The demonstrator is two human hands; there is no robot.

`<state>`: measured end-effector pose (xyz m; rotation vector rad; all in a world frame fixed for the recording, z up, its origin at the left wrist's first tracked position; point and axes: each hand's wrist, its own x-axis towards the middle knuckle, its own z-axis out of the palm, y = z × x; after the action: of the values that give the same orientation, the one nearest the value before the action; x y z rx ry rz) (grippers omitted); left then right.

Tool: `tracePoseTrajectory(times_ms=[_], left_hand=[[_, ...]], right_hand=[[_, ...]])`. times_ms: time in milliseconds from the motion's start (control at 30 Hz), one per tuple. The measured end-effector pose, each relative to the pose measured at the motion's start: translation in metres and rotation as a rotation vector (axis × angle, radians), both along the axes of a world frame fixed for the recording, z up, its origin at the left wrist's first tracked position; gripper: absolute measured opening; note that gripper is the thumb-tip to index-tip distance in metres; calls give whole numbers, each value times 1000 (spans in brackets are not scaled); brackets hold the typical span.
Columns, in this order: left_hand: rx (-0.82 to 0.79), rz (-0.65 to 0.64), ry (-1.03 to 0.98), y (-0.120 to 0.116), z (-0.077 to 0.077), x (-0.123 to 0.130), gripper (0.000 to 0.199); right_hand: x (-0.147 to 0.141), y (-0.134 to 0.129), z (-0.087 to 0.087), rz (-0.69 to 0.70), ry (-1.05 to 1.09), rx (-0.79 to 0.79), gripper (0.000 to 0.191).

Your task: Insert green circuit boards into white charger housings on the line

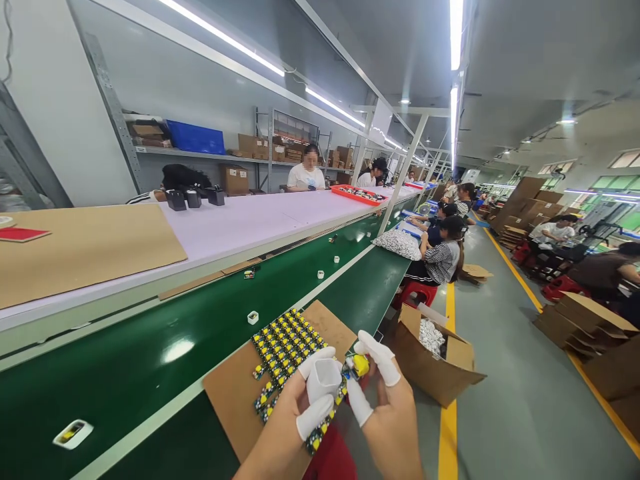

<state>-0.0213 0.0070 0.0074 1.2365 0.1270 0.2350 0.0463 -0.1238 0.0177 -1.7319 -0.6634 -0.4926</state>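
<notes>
Fingers [315, 417] of your left hand [295, 427], capped in white rubber cots, pinch a small white plastic cup-shaped housing [325, 379]. Your right hand [387, 413] pinches a small yellow-and-green circuit part [360, 365] just right of that housing, close to its open mouth. Beneath both hands lies a flat brown cardboard sheet [240, 393] carrying a grid of matching yellow circuit boards [285, 343], glossy and knobbly. Left of the cardboard sheet runs the smooth green conveyor belt [150, 360], with loose white housings [253, 317] scattered on open belt. Right of the cardboard sheet, past its edge, an open brown carton [440, 367] sits on the floor.
</notes>
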Motion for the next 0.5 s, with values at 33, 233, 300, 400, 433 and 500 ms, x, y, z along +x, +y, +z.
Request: tracePoseTrajectory(times_ms=[33,233,300,400,433,500], left_hand=[[-8,-1,9,1,-1,1,72],[-16,-78,15,6,-4,3,82],[-39,-109,22,7,-6,4,86],[-101,-89,33,5,-15,2,89],[-122,-85,41,5,-20,0,87],[-170,-86,48,3,-32,-7,79]], right_hand=[[1,1,-2,-17,-12,-22,54],[-1,2,12,-53,-124,-57,56],[-1,2,19,-51,-113,-27,54],[1,2,8,19,65,38,41],[3,2,-3,80,156,78,37],[5,1,-33,255,356,197,31]])
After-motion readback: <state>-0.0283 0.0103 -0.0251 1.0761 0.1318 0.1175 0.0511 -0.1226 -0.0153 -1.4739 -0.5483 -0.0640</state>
